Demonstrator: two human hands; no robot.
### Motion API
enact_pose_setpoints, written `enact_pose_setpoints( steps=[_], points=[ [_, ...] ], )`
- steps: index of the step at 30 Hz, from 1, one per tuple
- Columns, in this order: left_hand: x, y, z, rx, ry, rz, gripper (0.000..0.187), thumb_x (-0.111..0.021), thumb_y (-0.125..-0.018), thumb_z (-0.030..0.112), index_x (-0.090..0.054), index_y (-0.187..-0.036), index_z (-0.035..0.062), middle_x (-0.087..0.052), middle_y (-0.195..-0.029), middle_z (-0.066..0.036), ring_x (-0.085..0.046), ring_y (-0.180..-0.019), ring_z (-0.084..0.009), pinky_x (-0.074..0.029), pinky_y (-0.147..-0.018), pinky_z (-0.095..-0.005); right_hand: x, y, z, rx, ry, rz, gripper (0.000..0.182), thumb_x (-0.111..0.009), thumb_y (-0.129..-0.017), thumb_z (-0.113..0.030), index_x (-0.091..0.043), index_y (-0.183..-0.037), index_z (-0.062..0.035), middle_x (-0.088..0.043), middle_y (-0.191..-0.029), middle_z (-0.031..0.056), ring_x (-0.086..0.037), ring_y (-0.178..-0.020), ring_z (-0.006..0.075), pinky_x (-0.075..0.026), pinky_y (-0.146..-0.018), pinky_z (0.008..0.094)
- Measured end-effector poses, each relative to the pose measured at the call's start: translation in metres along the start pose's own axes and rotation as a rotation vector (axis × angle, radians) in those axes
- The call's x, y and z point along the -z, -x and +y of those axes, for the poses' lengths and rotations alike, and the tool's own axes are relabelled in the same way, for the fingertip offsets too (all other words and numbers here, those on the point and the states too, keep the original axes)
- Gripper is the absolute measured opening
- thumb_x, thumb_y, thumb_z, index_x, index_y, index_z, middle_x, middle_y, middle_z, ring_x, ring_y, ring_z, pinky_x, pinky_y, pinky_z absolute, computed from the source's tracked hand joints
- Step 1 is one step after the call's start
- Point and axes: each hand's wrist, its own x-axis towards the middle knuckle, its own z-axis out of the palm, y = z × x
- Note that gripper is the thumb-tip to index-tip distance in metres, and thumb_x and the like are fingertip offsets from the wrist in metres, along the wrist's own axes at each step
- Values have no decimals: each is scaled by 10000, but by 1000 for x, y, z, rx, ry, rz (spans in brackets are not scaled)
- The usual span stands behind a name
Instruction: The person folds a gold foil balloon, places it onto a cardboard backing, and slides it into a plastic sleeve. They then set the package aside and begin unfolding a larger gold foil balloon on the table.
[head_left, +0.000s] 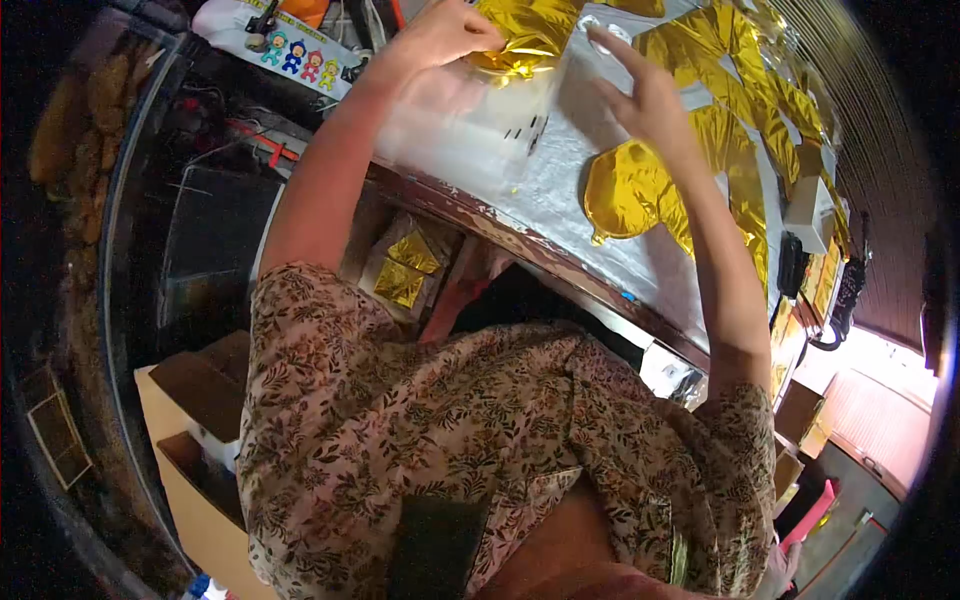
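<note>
Just gold foil point(528, 35) under left hand point(445, 35)

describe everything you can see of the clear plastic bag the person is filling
The clear plastic bag is a thin, glossy, see-through sleeve lying flat on the silvery table, one corner near the table's edge. A small black printed mark shows on it. The left hand pushes folded gold foil in at its far end, while the right hand hovers spread beside it.

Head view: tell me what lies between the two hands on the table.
In the head view, a clear plastic bag lies between the left hand and right hand, with crumpled gold foil at its top under the left fingers.
</note>
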Motion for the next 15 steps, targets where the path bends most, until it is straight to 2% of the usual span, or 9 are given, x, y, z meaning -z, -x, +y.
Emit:
enact_pose_setpoints(
  steps=[2,3,5,6,7,8,9,13,15],
  points=[
    [6,-10,4,-45,-23,-35,239,-767,-857,245,-782,-1006,60,-749,-1007,-67,-703,-949,-191,-531,-847,-310,-20,-31,3,20,-122,108,624,-790,-811,-170,-579,-1393,-95,-711,-1116,219,-694,-995,402,-549,-885,440],
    [12,-12,10,-44,-25,-34,239,-767,-857,245,-782,-1006,60,-749,-1007,-67,-703,-949,-191,-531,-847,-310,-26,-40,2,23,-124,109,624,-790,-811,-170,-579,-1393,-95,-711,-1116,219,-694,-995,402,-549,-885,440],
    [35,-10,42,-28,26,-120,246,-718,-928,196,-739,-1054,-13,-719,-988,-108,-673,-909,-184,-510,-753,-299,-33,-55,-3,-71,-20,-8,538,-771,-829,-109,-627,-1347,-82,-733,-1127,188,-722,-1004,310,-539,-889,394],
    [36,-11,40,-26,22,-115,246,-718,-928,196,-739,-1054,-13,-719,-988,-108,-673,-909,-184,-510,-753,-299,-49,-63,20,-79,-36,32,430,-809,-784,-174,-703,-1175,-29,-732,-989,227,-725,-900,357,-558,-813,398],
    [35,-12,37,-205,73,88,216,-720,-907,165,-738,-1018,-19,-711,-978,-121,-677,-892,-208,-515,-750,-315,-61,-68,34,-76,-38,32,430,-809,-784,-174,-703,-1175,-29,-732,-989,227,-725,-900,357,-558,-813,398],
    [30,-15,27,-382,124,291,186,-723,-886,134,-737,-982,-25,-704,-968,-135,-682,-876,-232,-521,-747,-332,-69,-71,41,-181,-189,150,379,-810,-785,-171,-717,-1121,-20,-733,-962,231,-728,-874,358,-559,-800,399],
    [22,-17,9,-369,468,378,177,-731,-885,141,-736,-958,-19,-701,-962,-134,-683,-841,-244,-520,-741,-339,-74,-74,49,-287,-339,267,331,-811,-787,-168,-730,-1067,-11,-734,-935,234,-731,-847,359,-560,-787,400],
    [19,3,-24,-203,142,457,194,-716,-917,166,-730,-967,-21,-711,-942,-127,-681,-852,-226,-516,-750,-328,-78,-74,45,-319,-187,385,302,-797,-814,-187,-735,-1047,-5,-734,-905,237,-734,-827,363,-567,-775,417],
    [8,11,-29,-366,-79,299,262,-802,-817,250,-787,-1008,71,-740,-1035,-65,-691,-986,-225,-525,-886,-337,-86,-74,37,-354,-169,416,265,-759,-885,-163,-717,-1076,15,-757,-831,142,-699,-752,140,-541,-702,318]
  ],
)
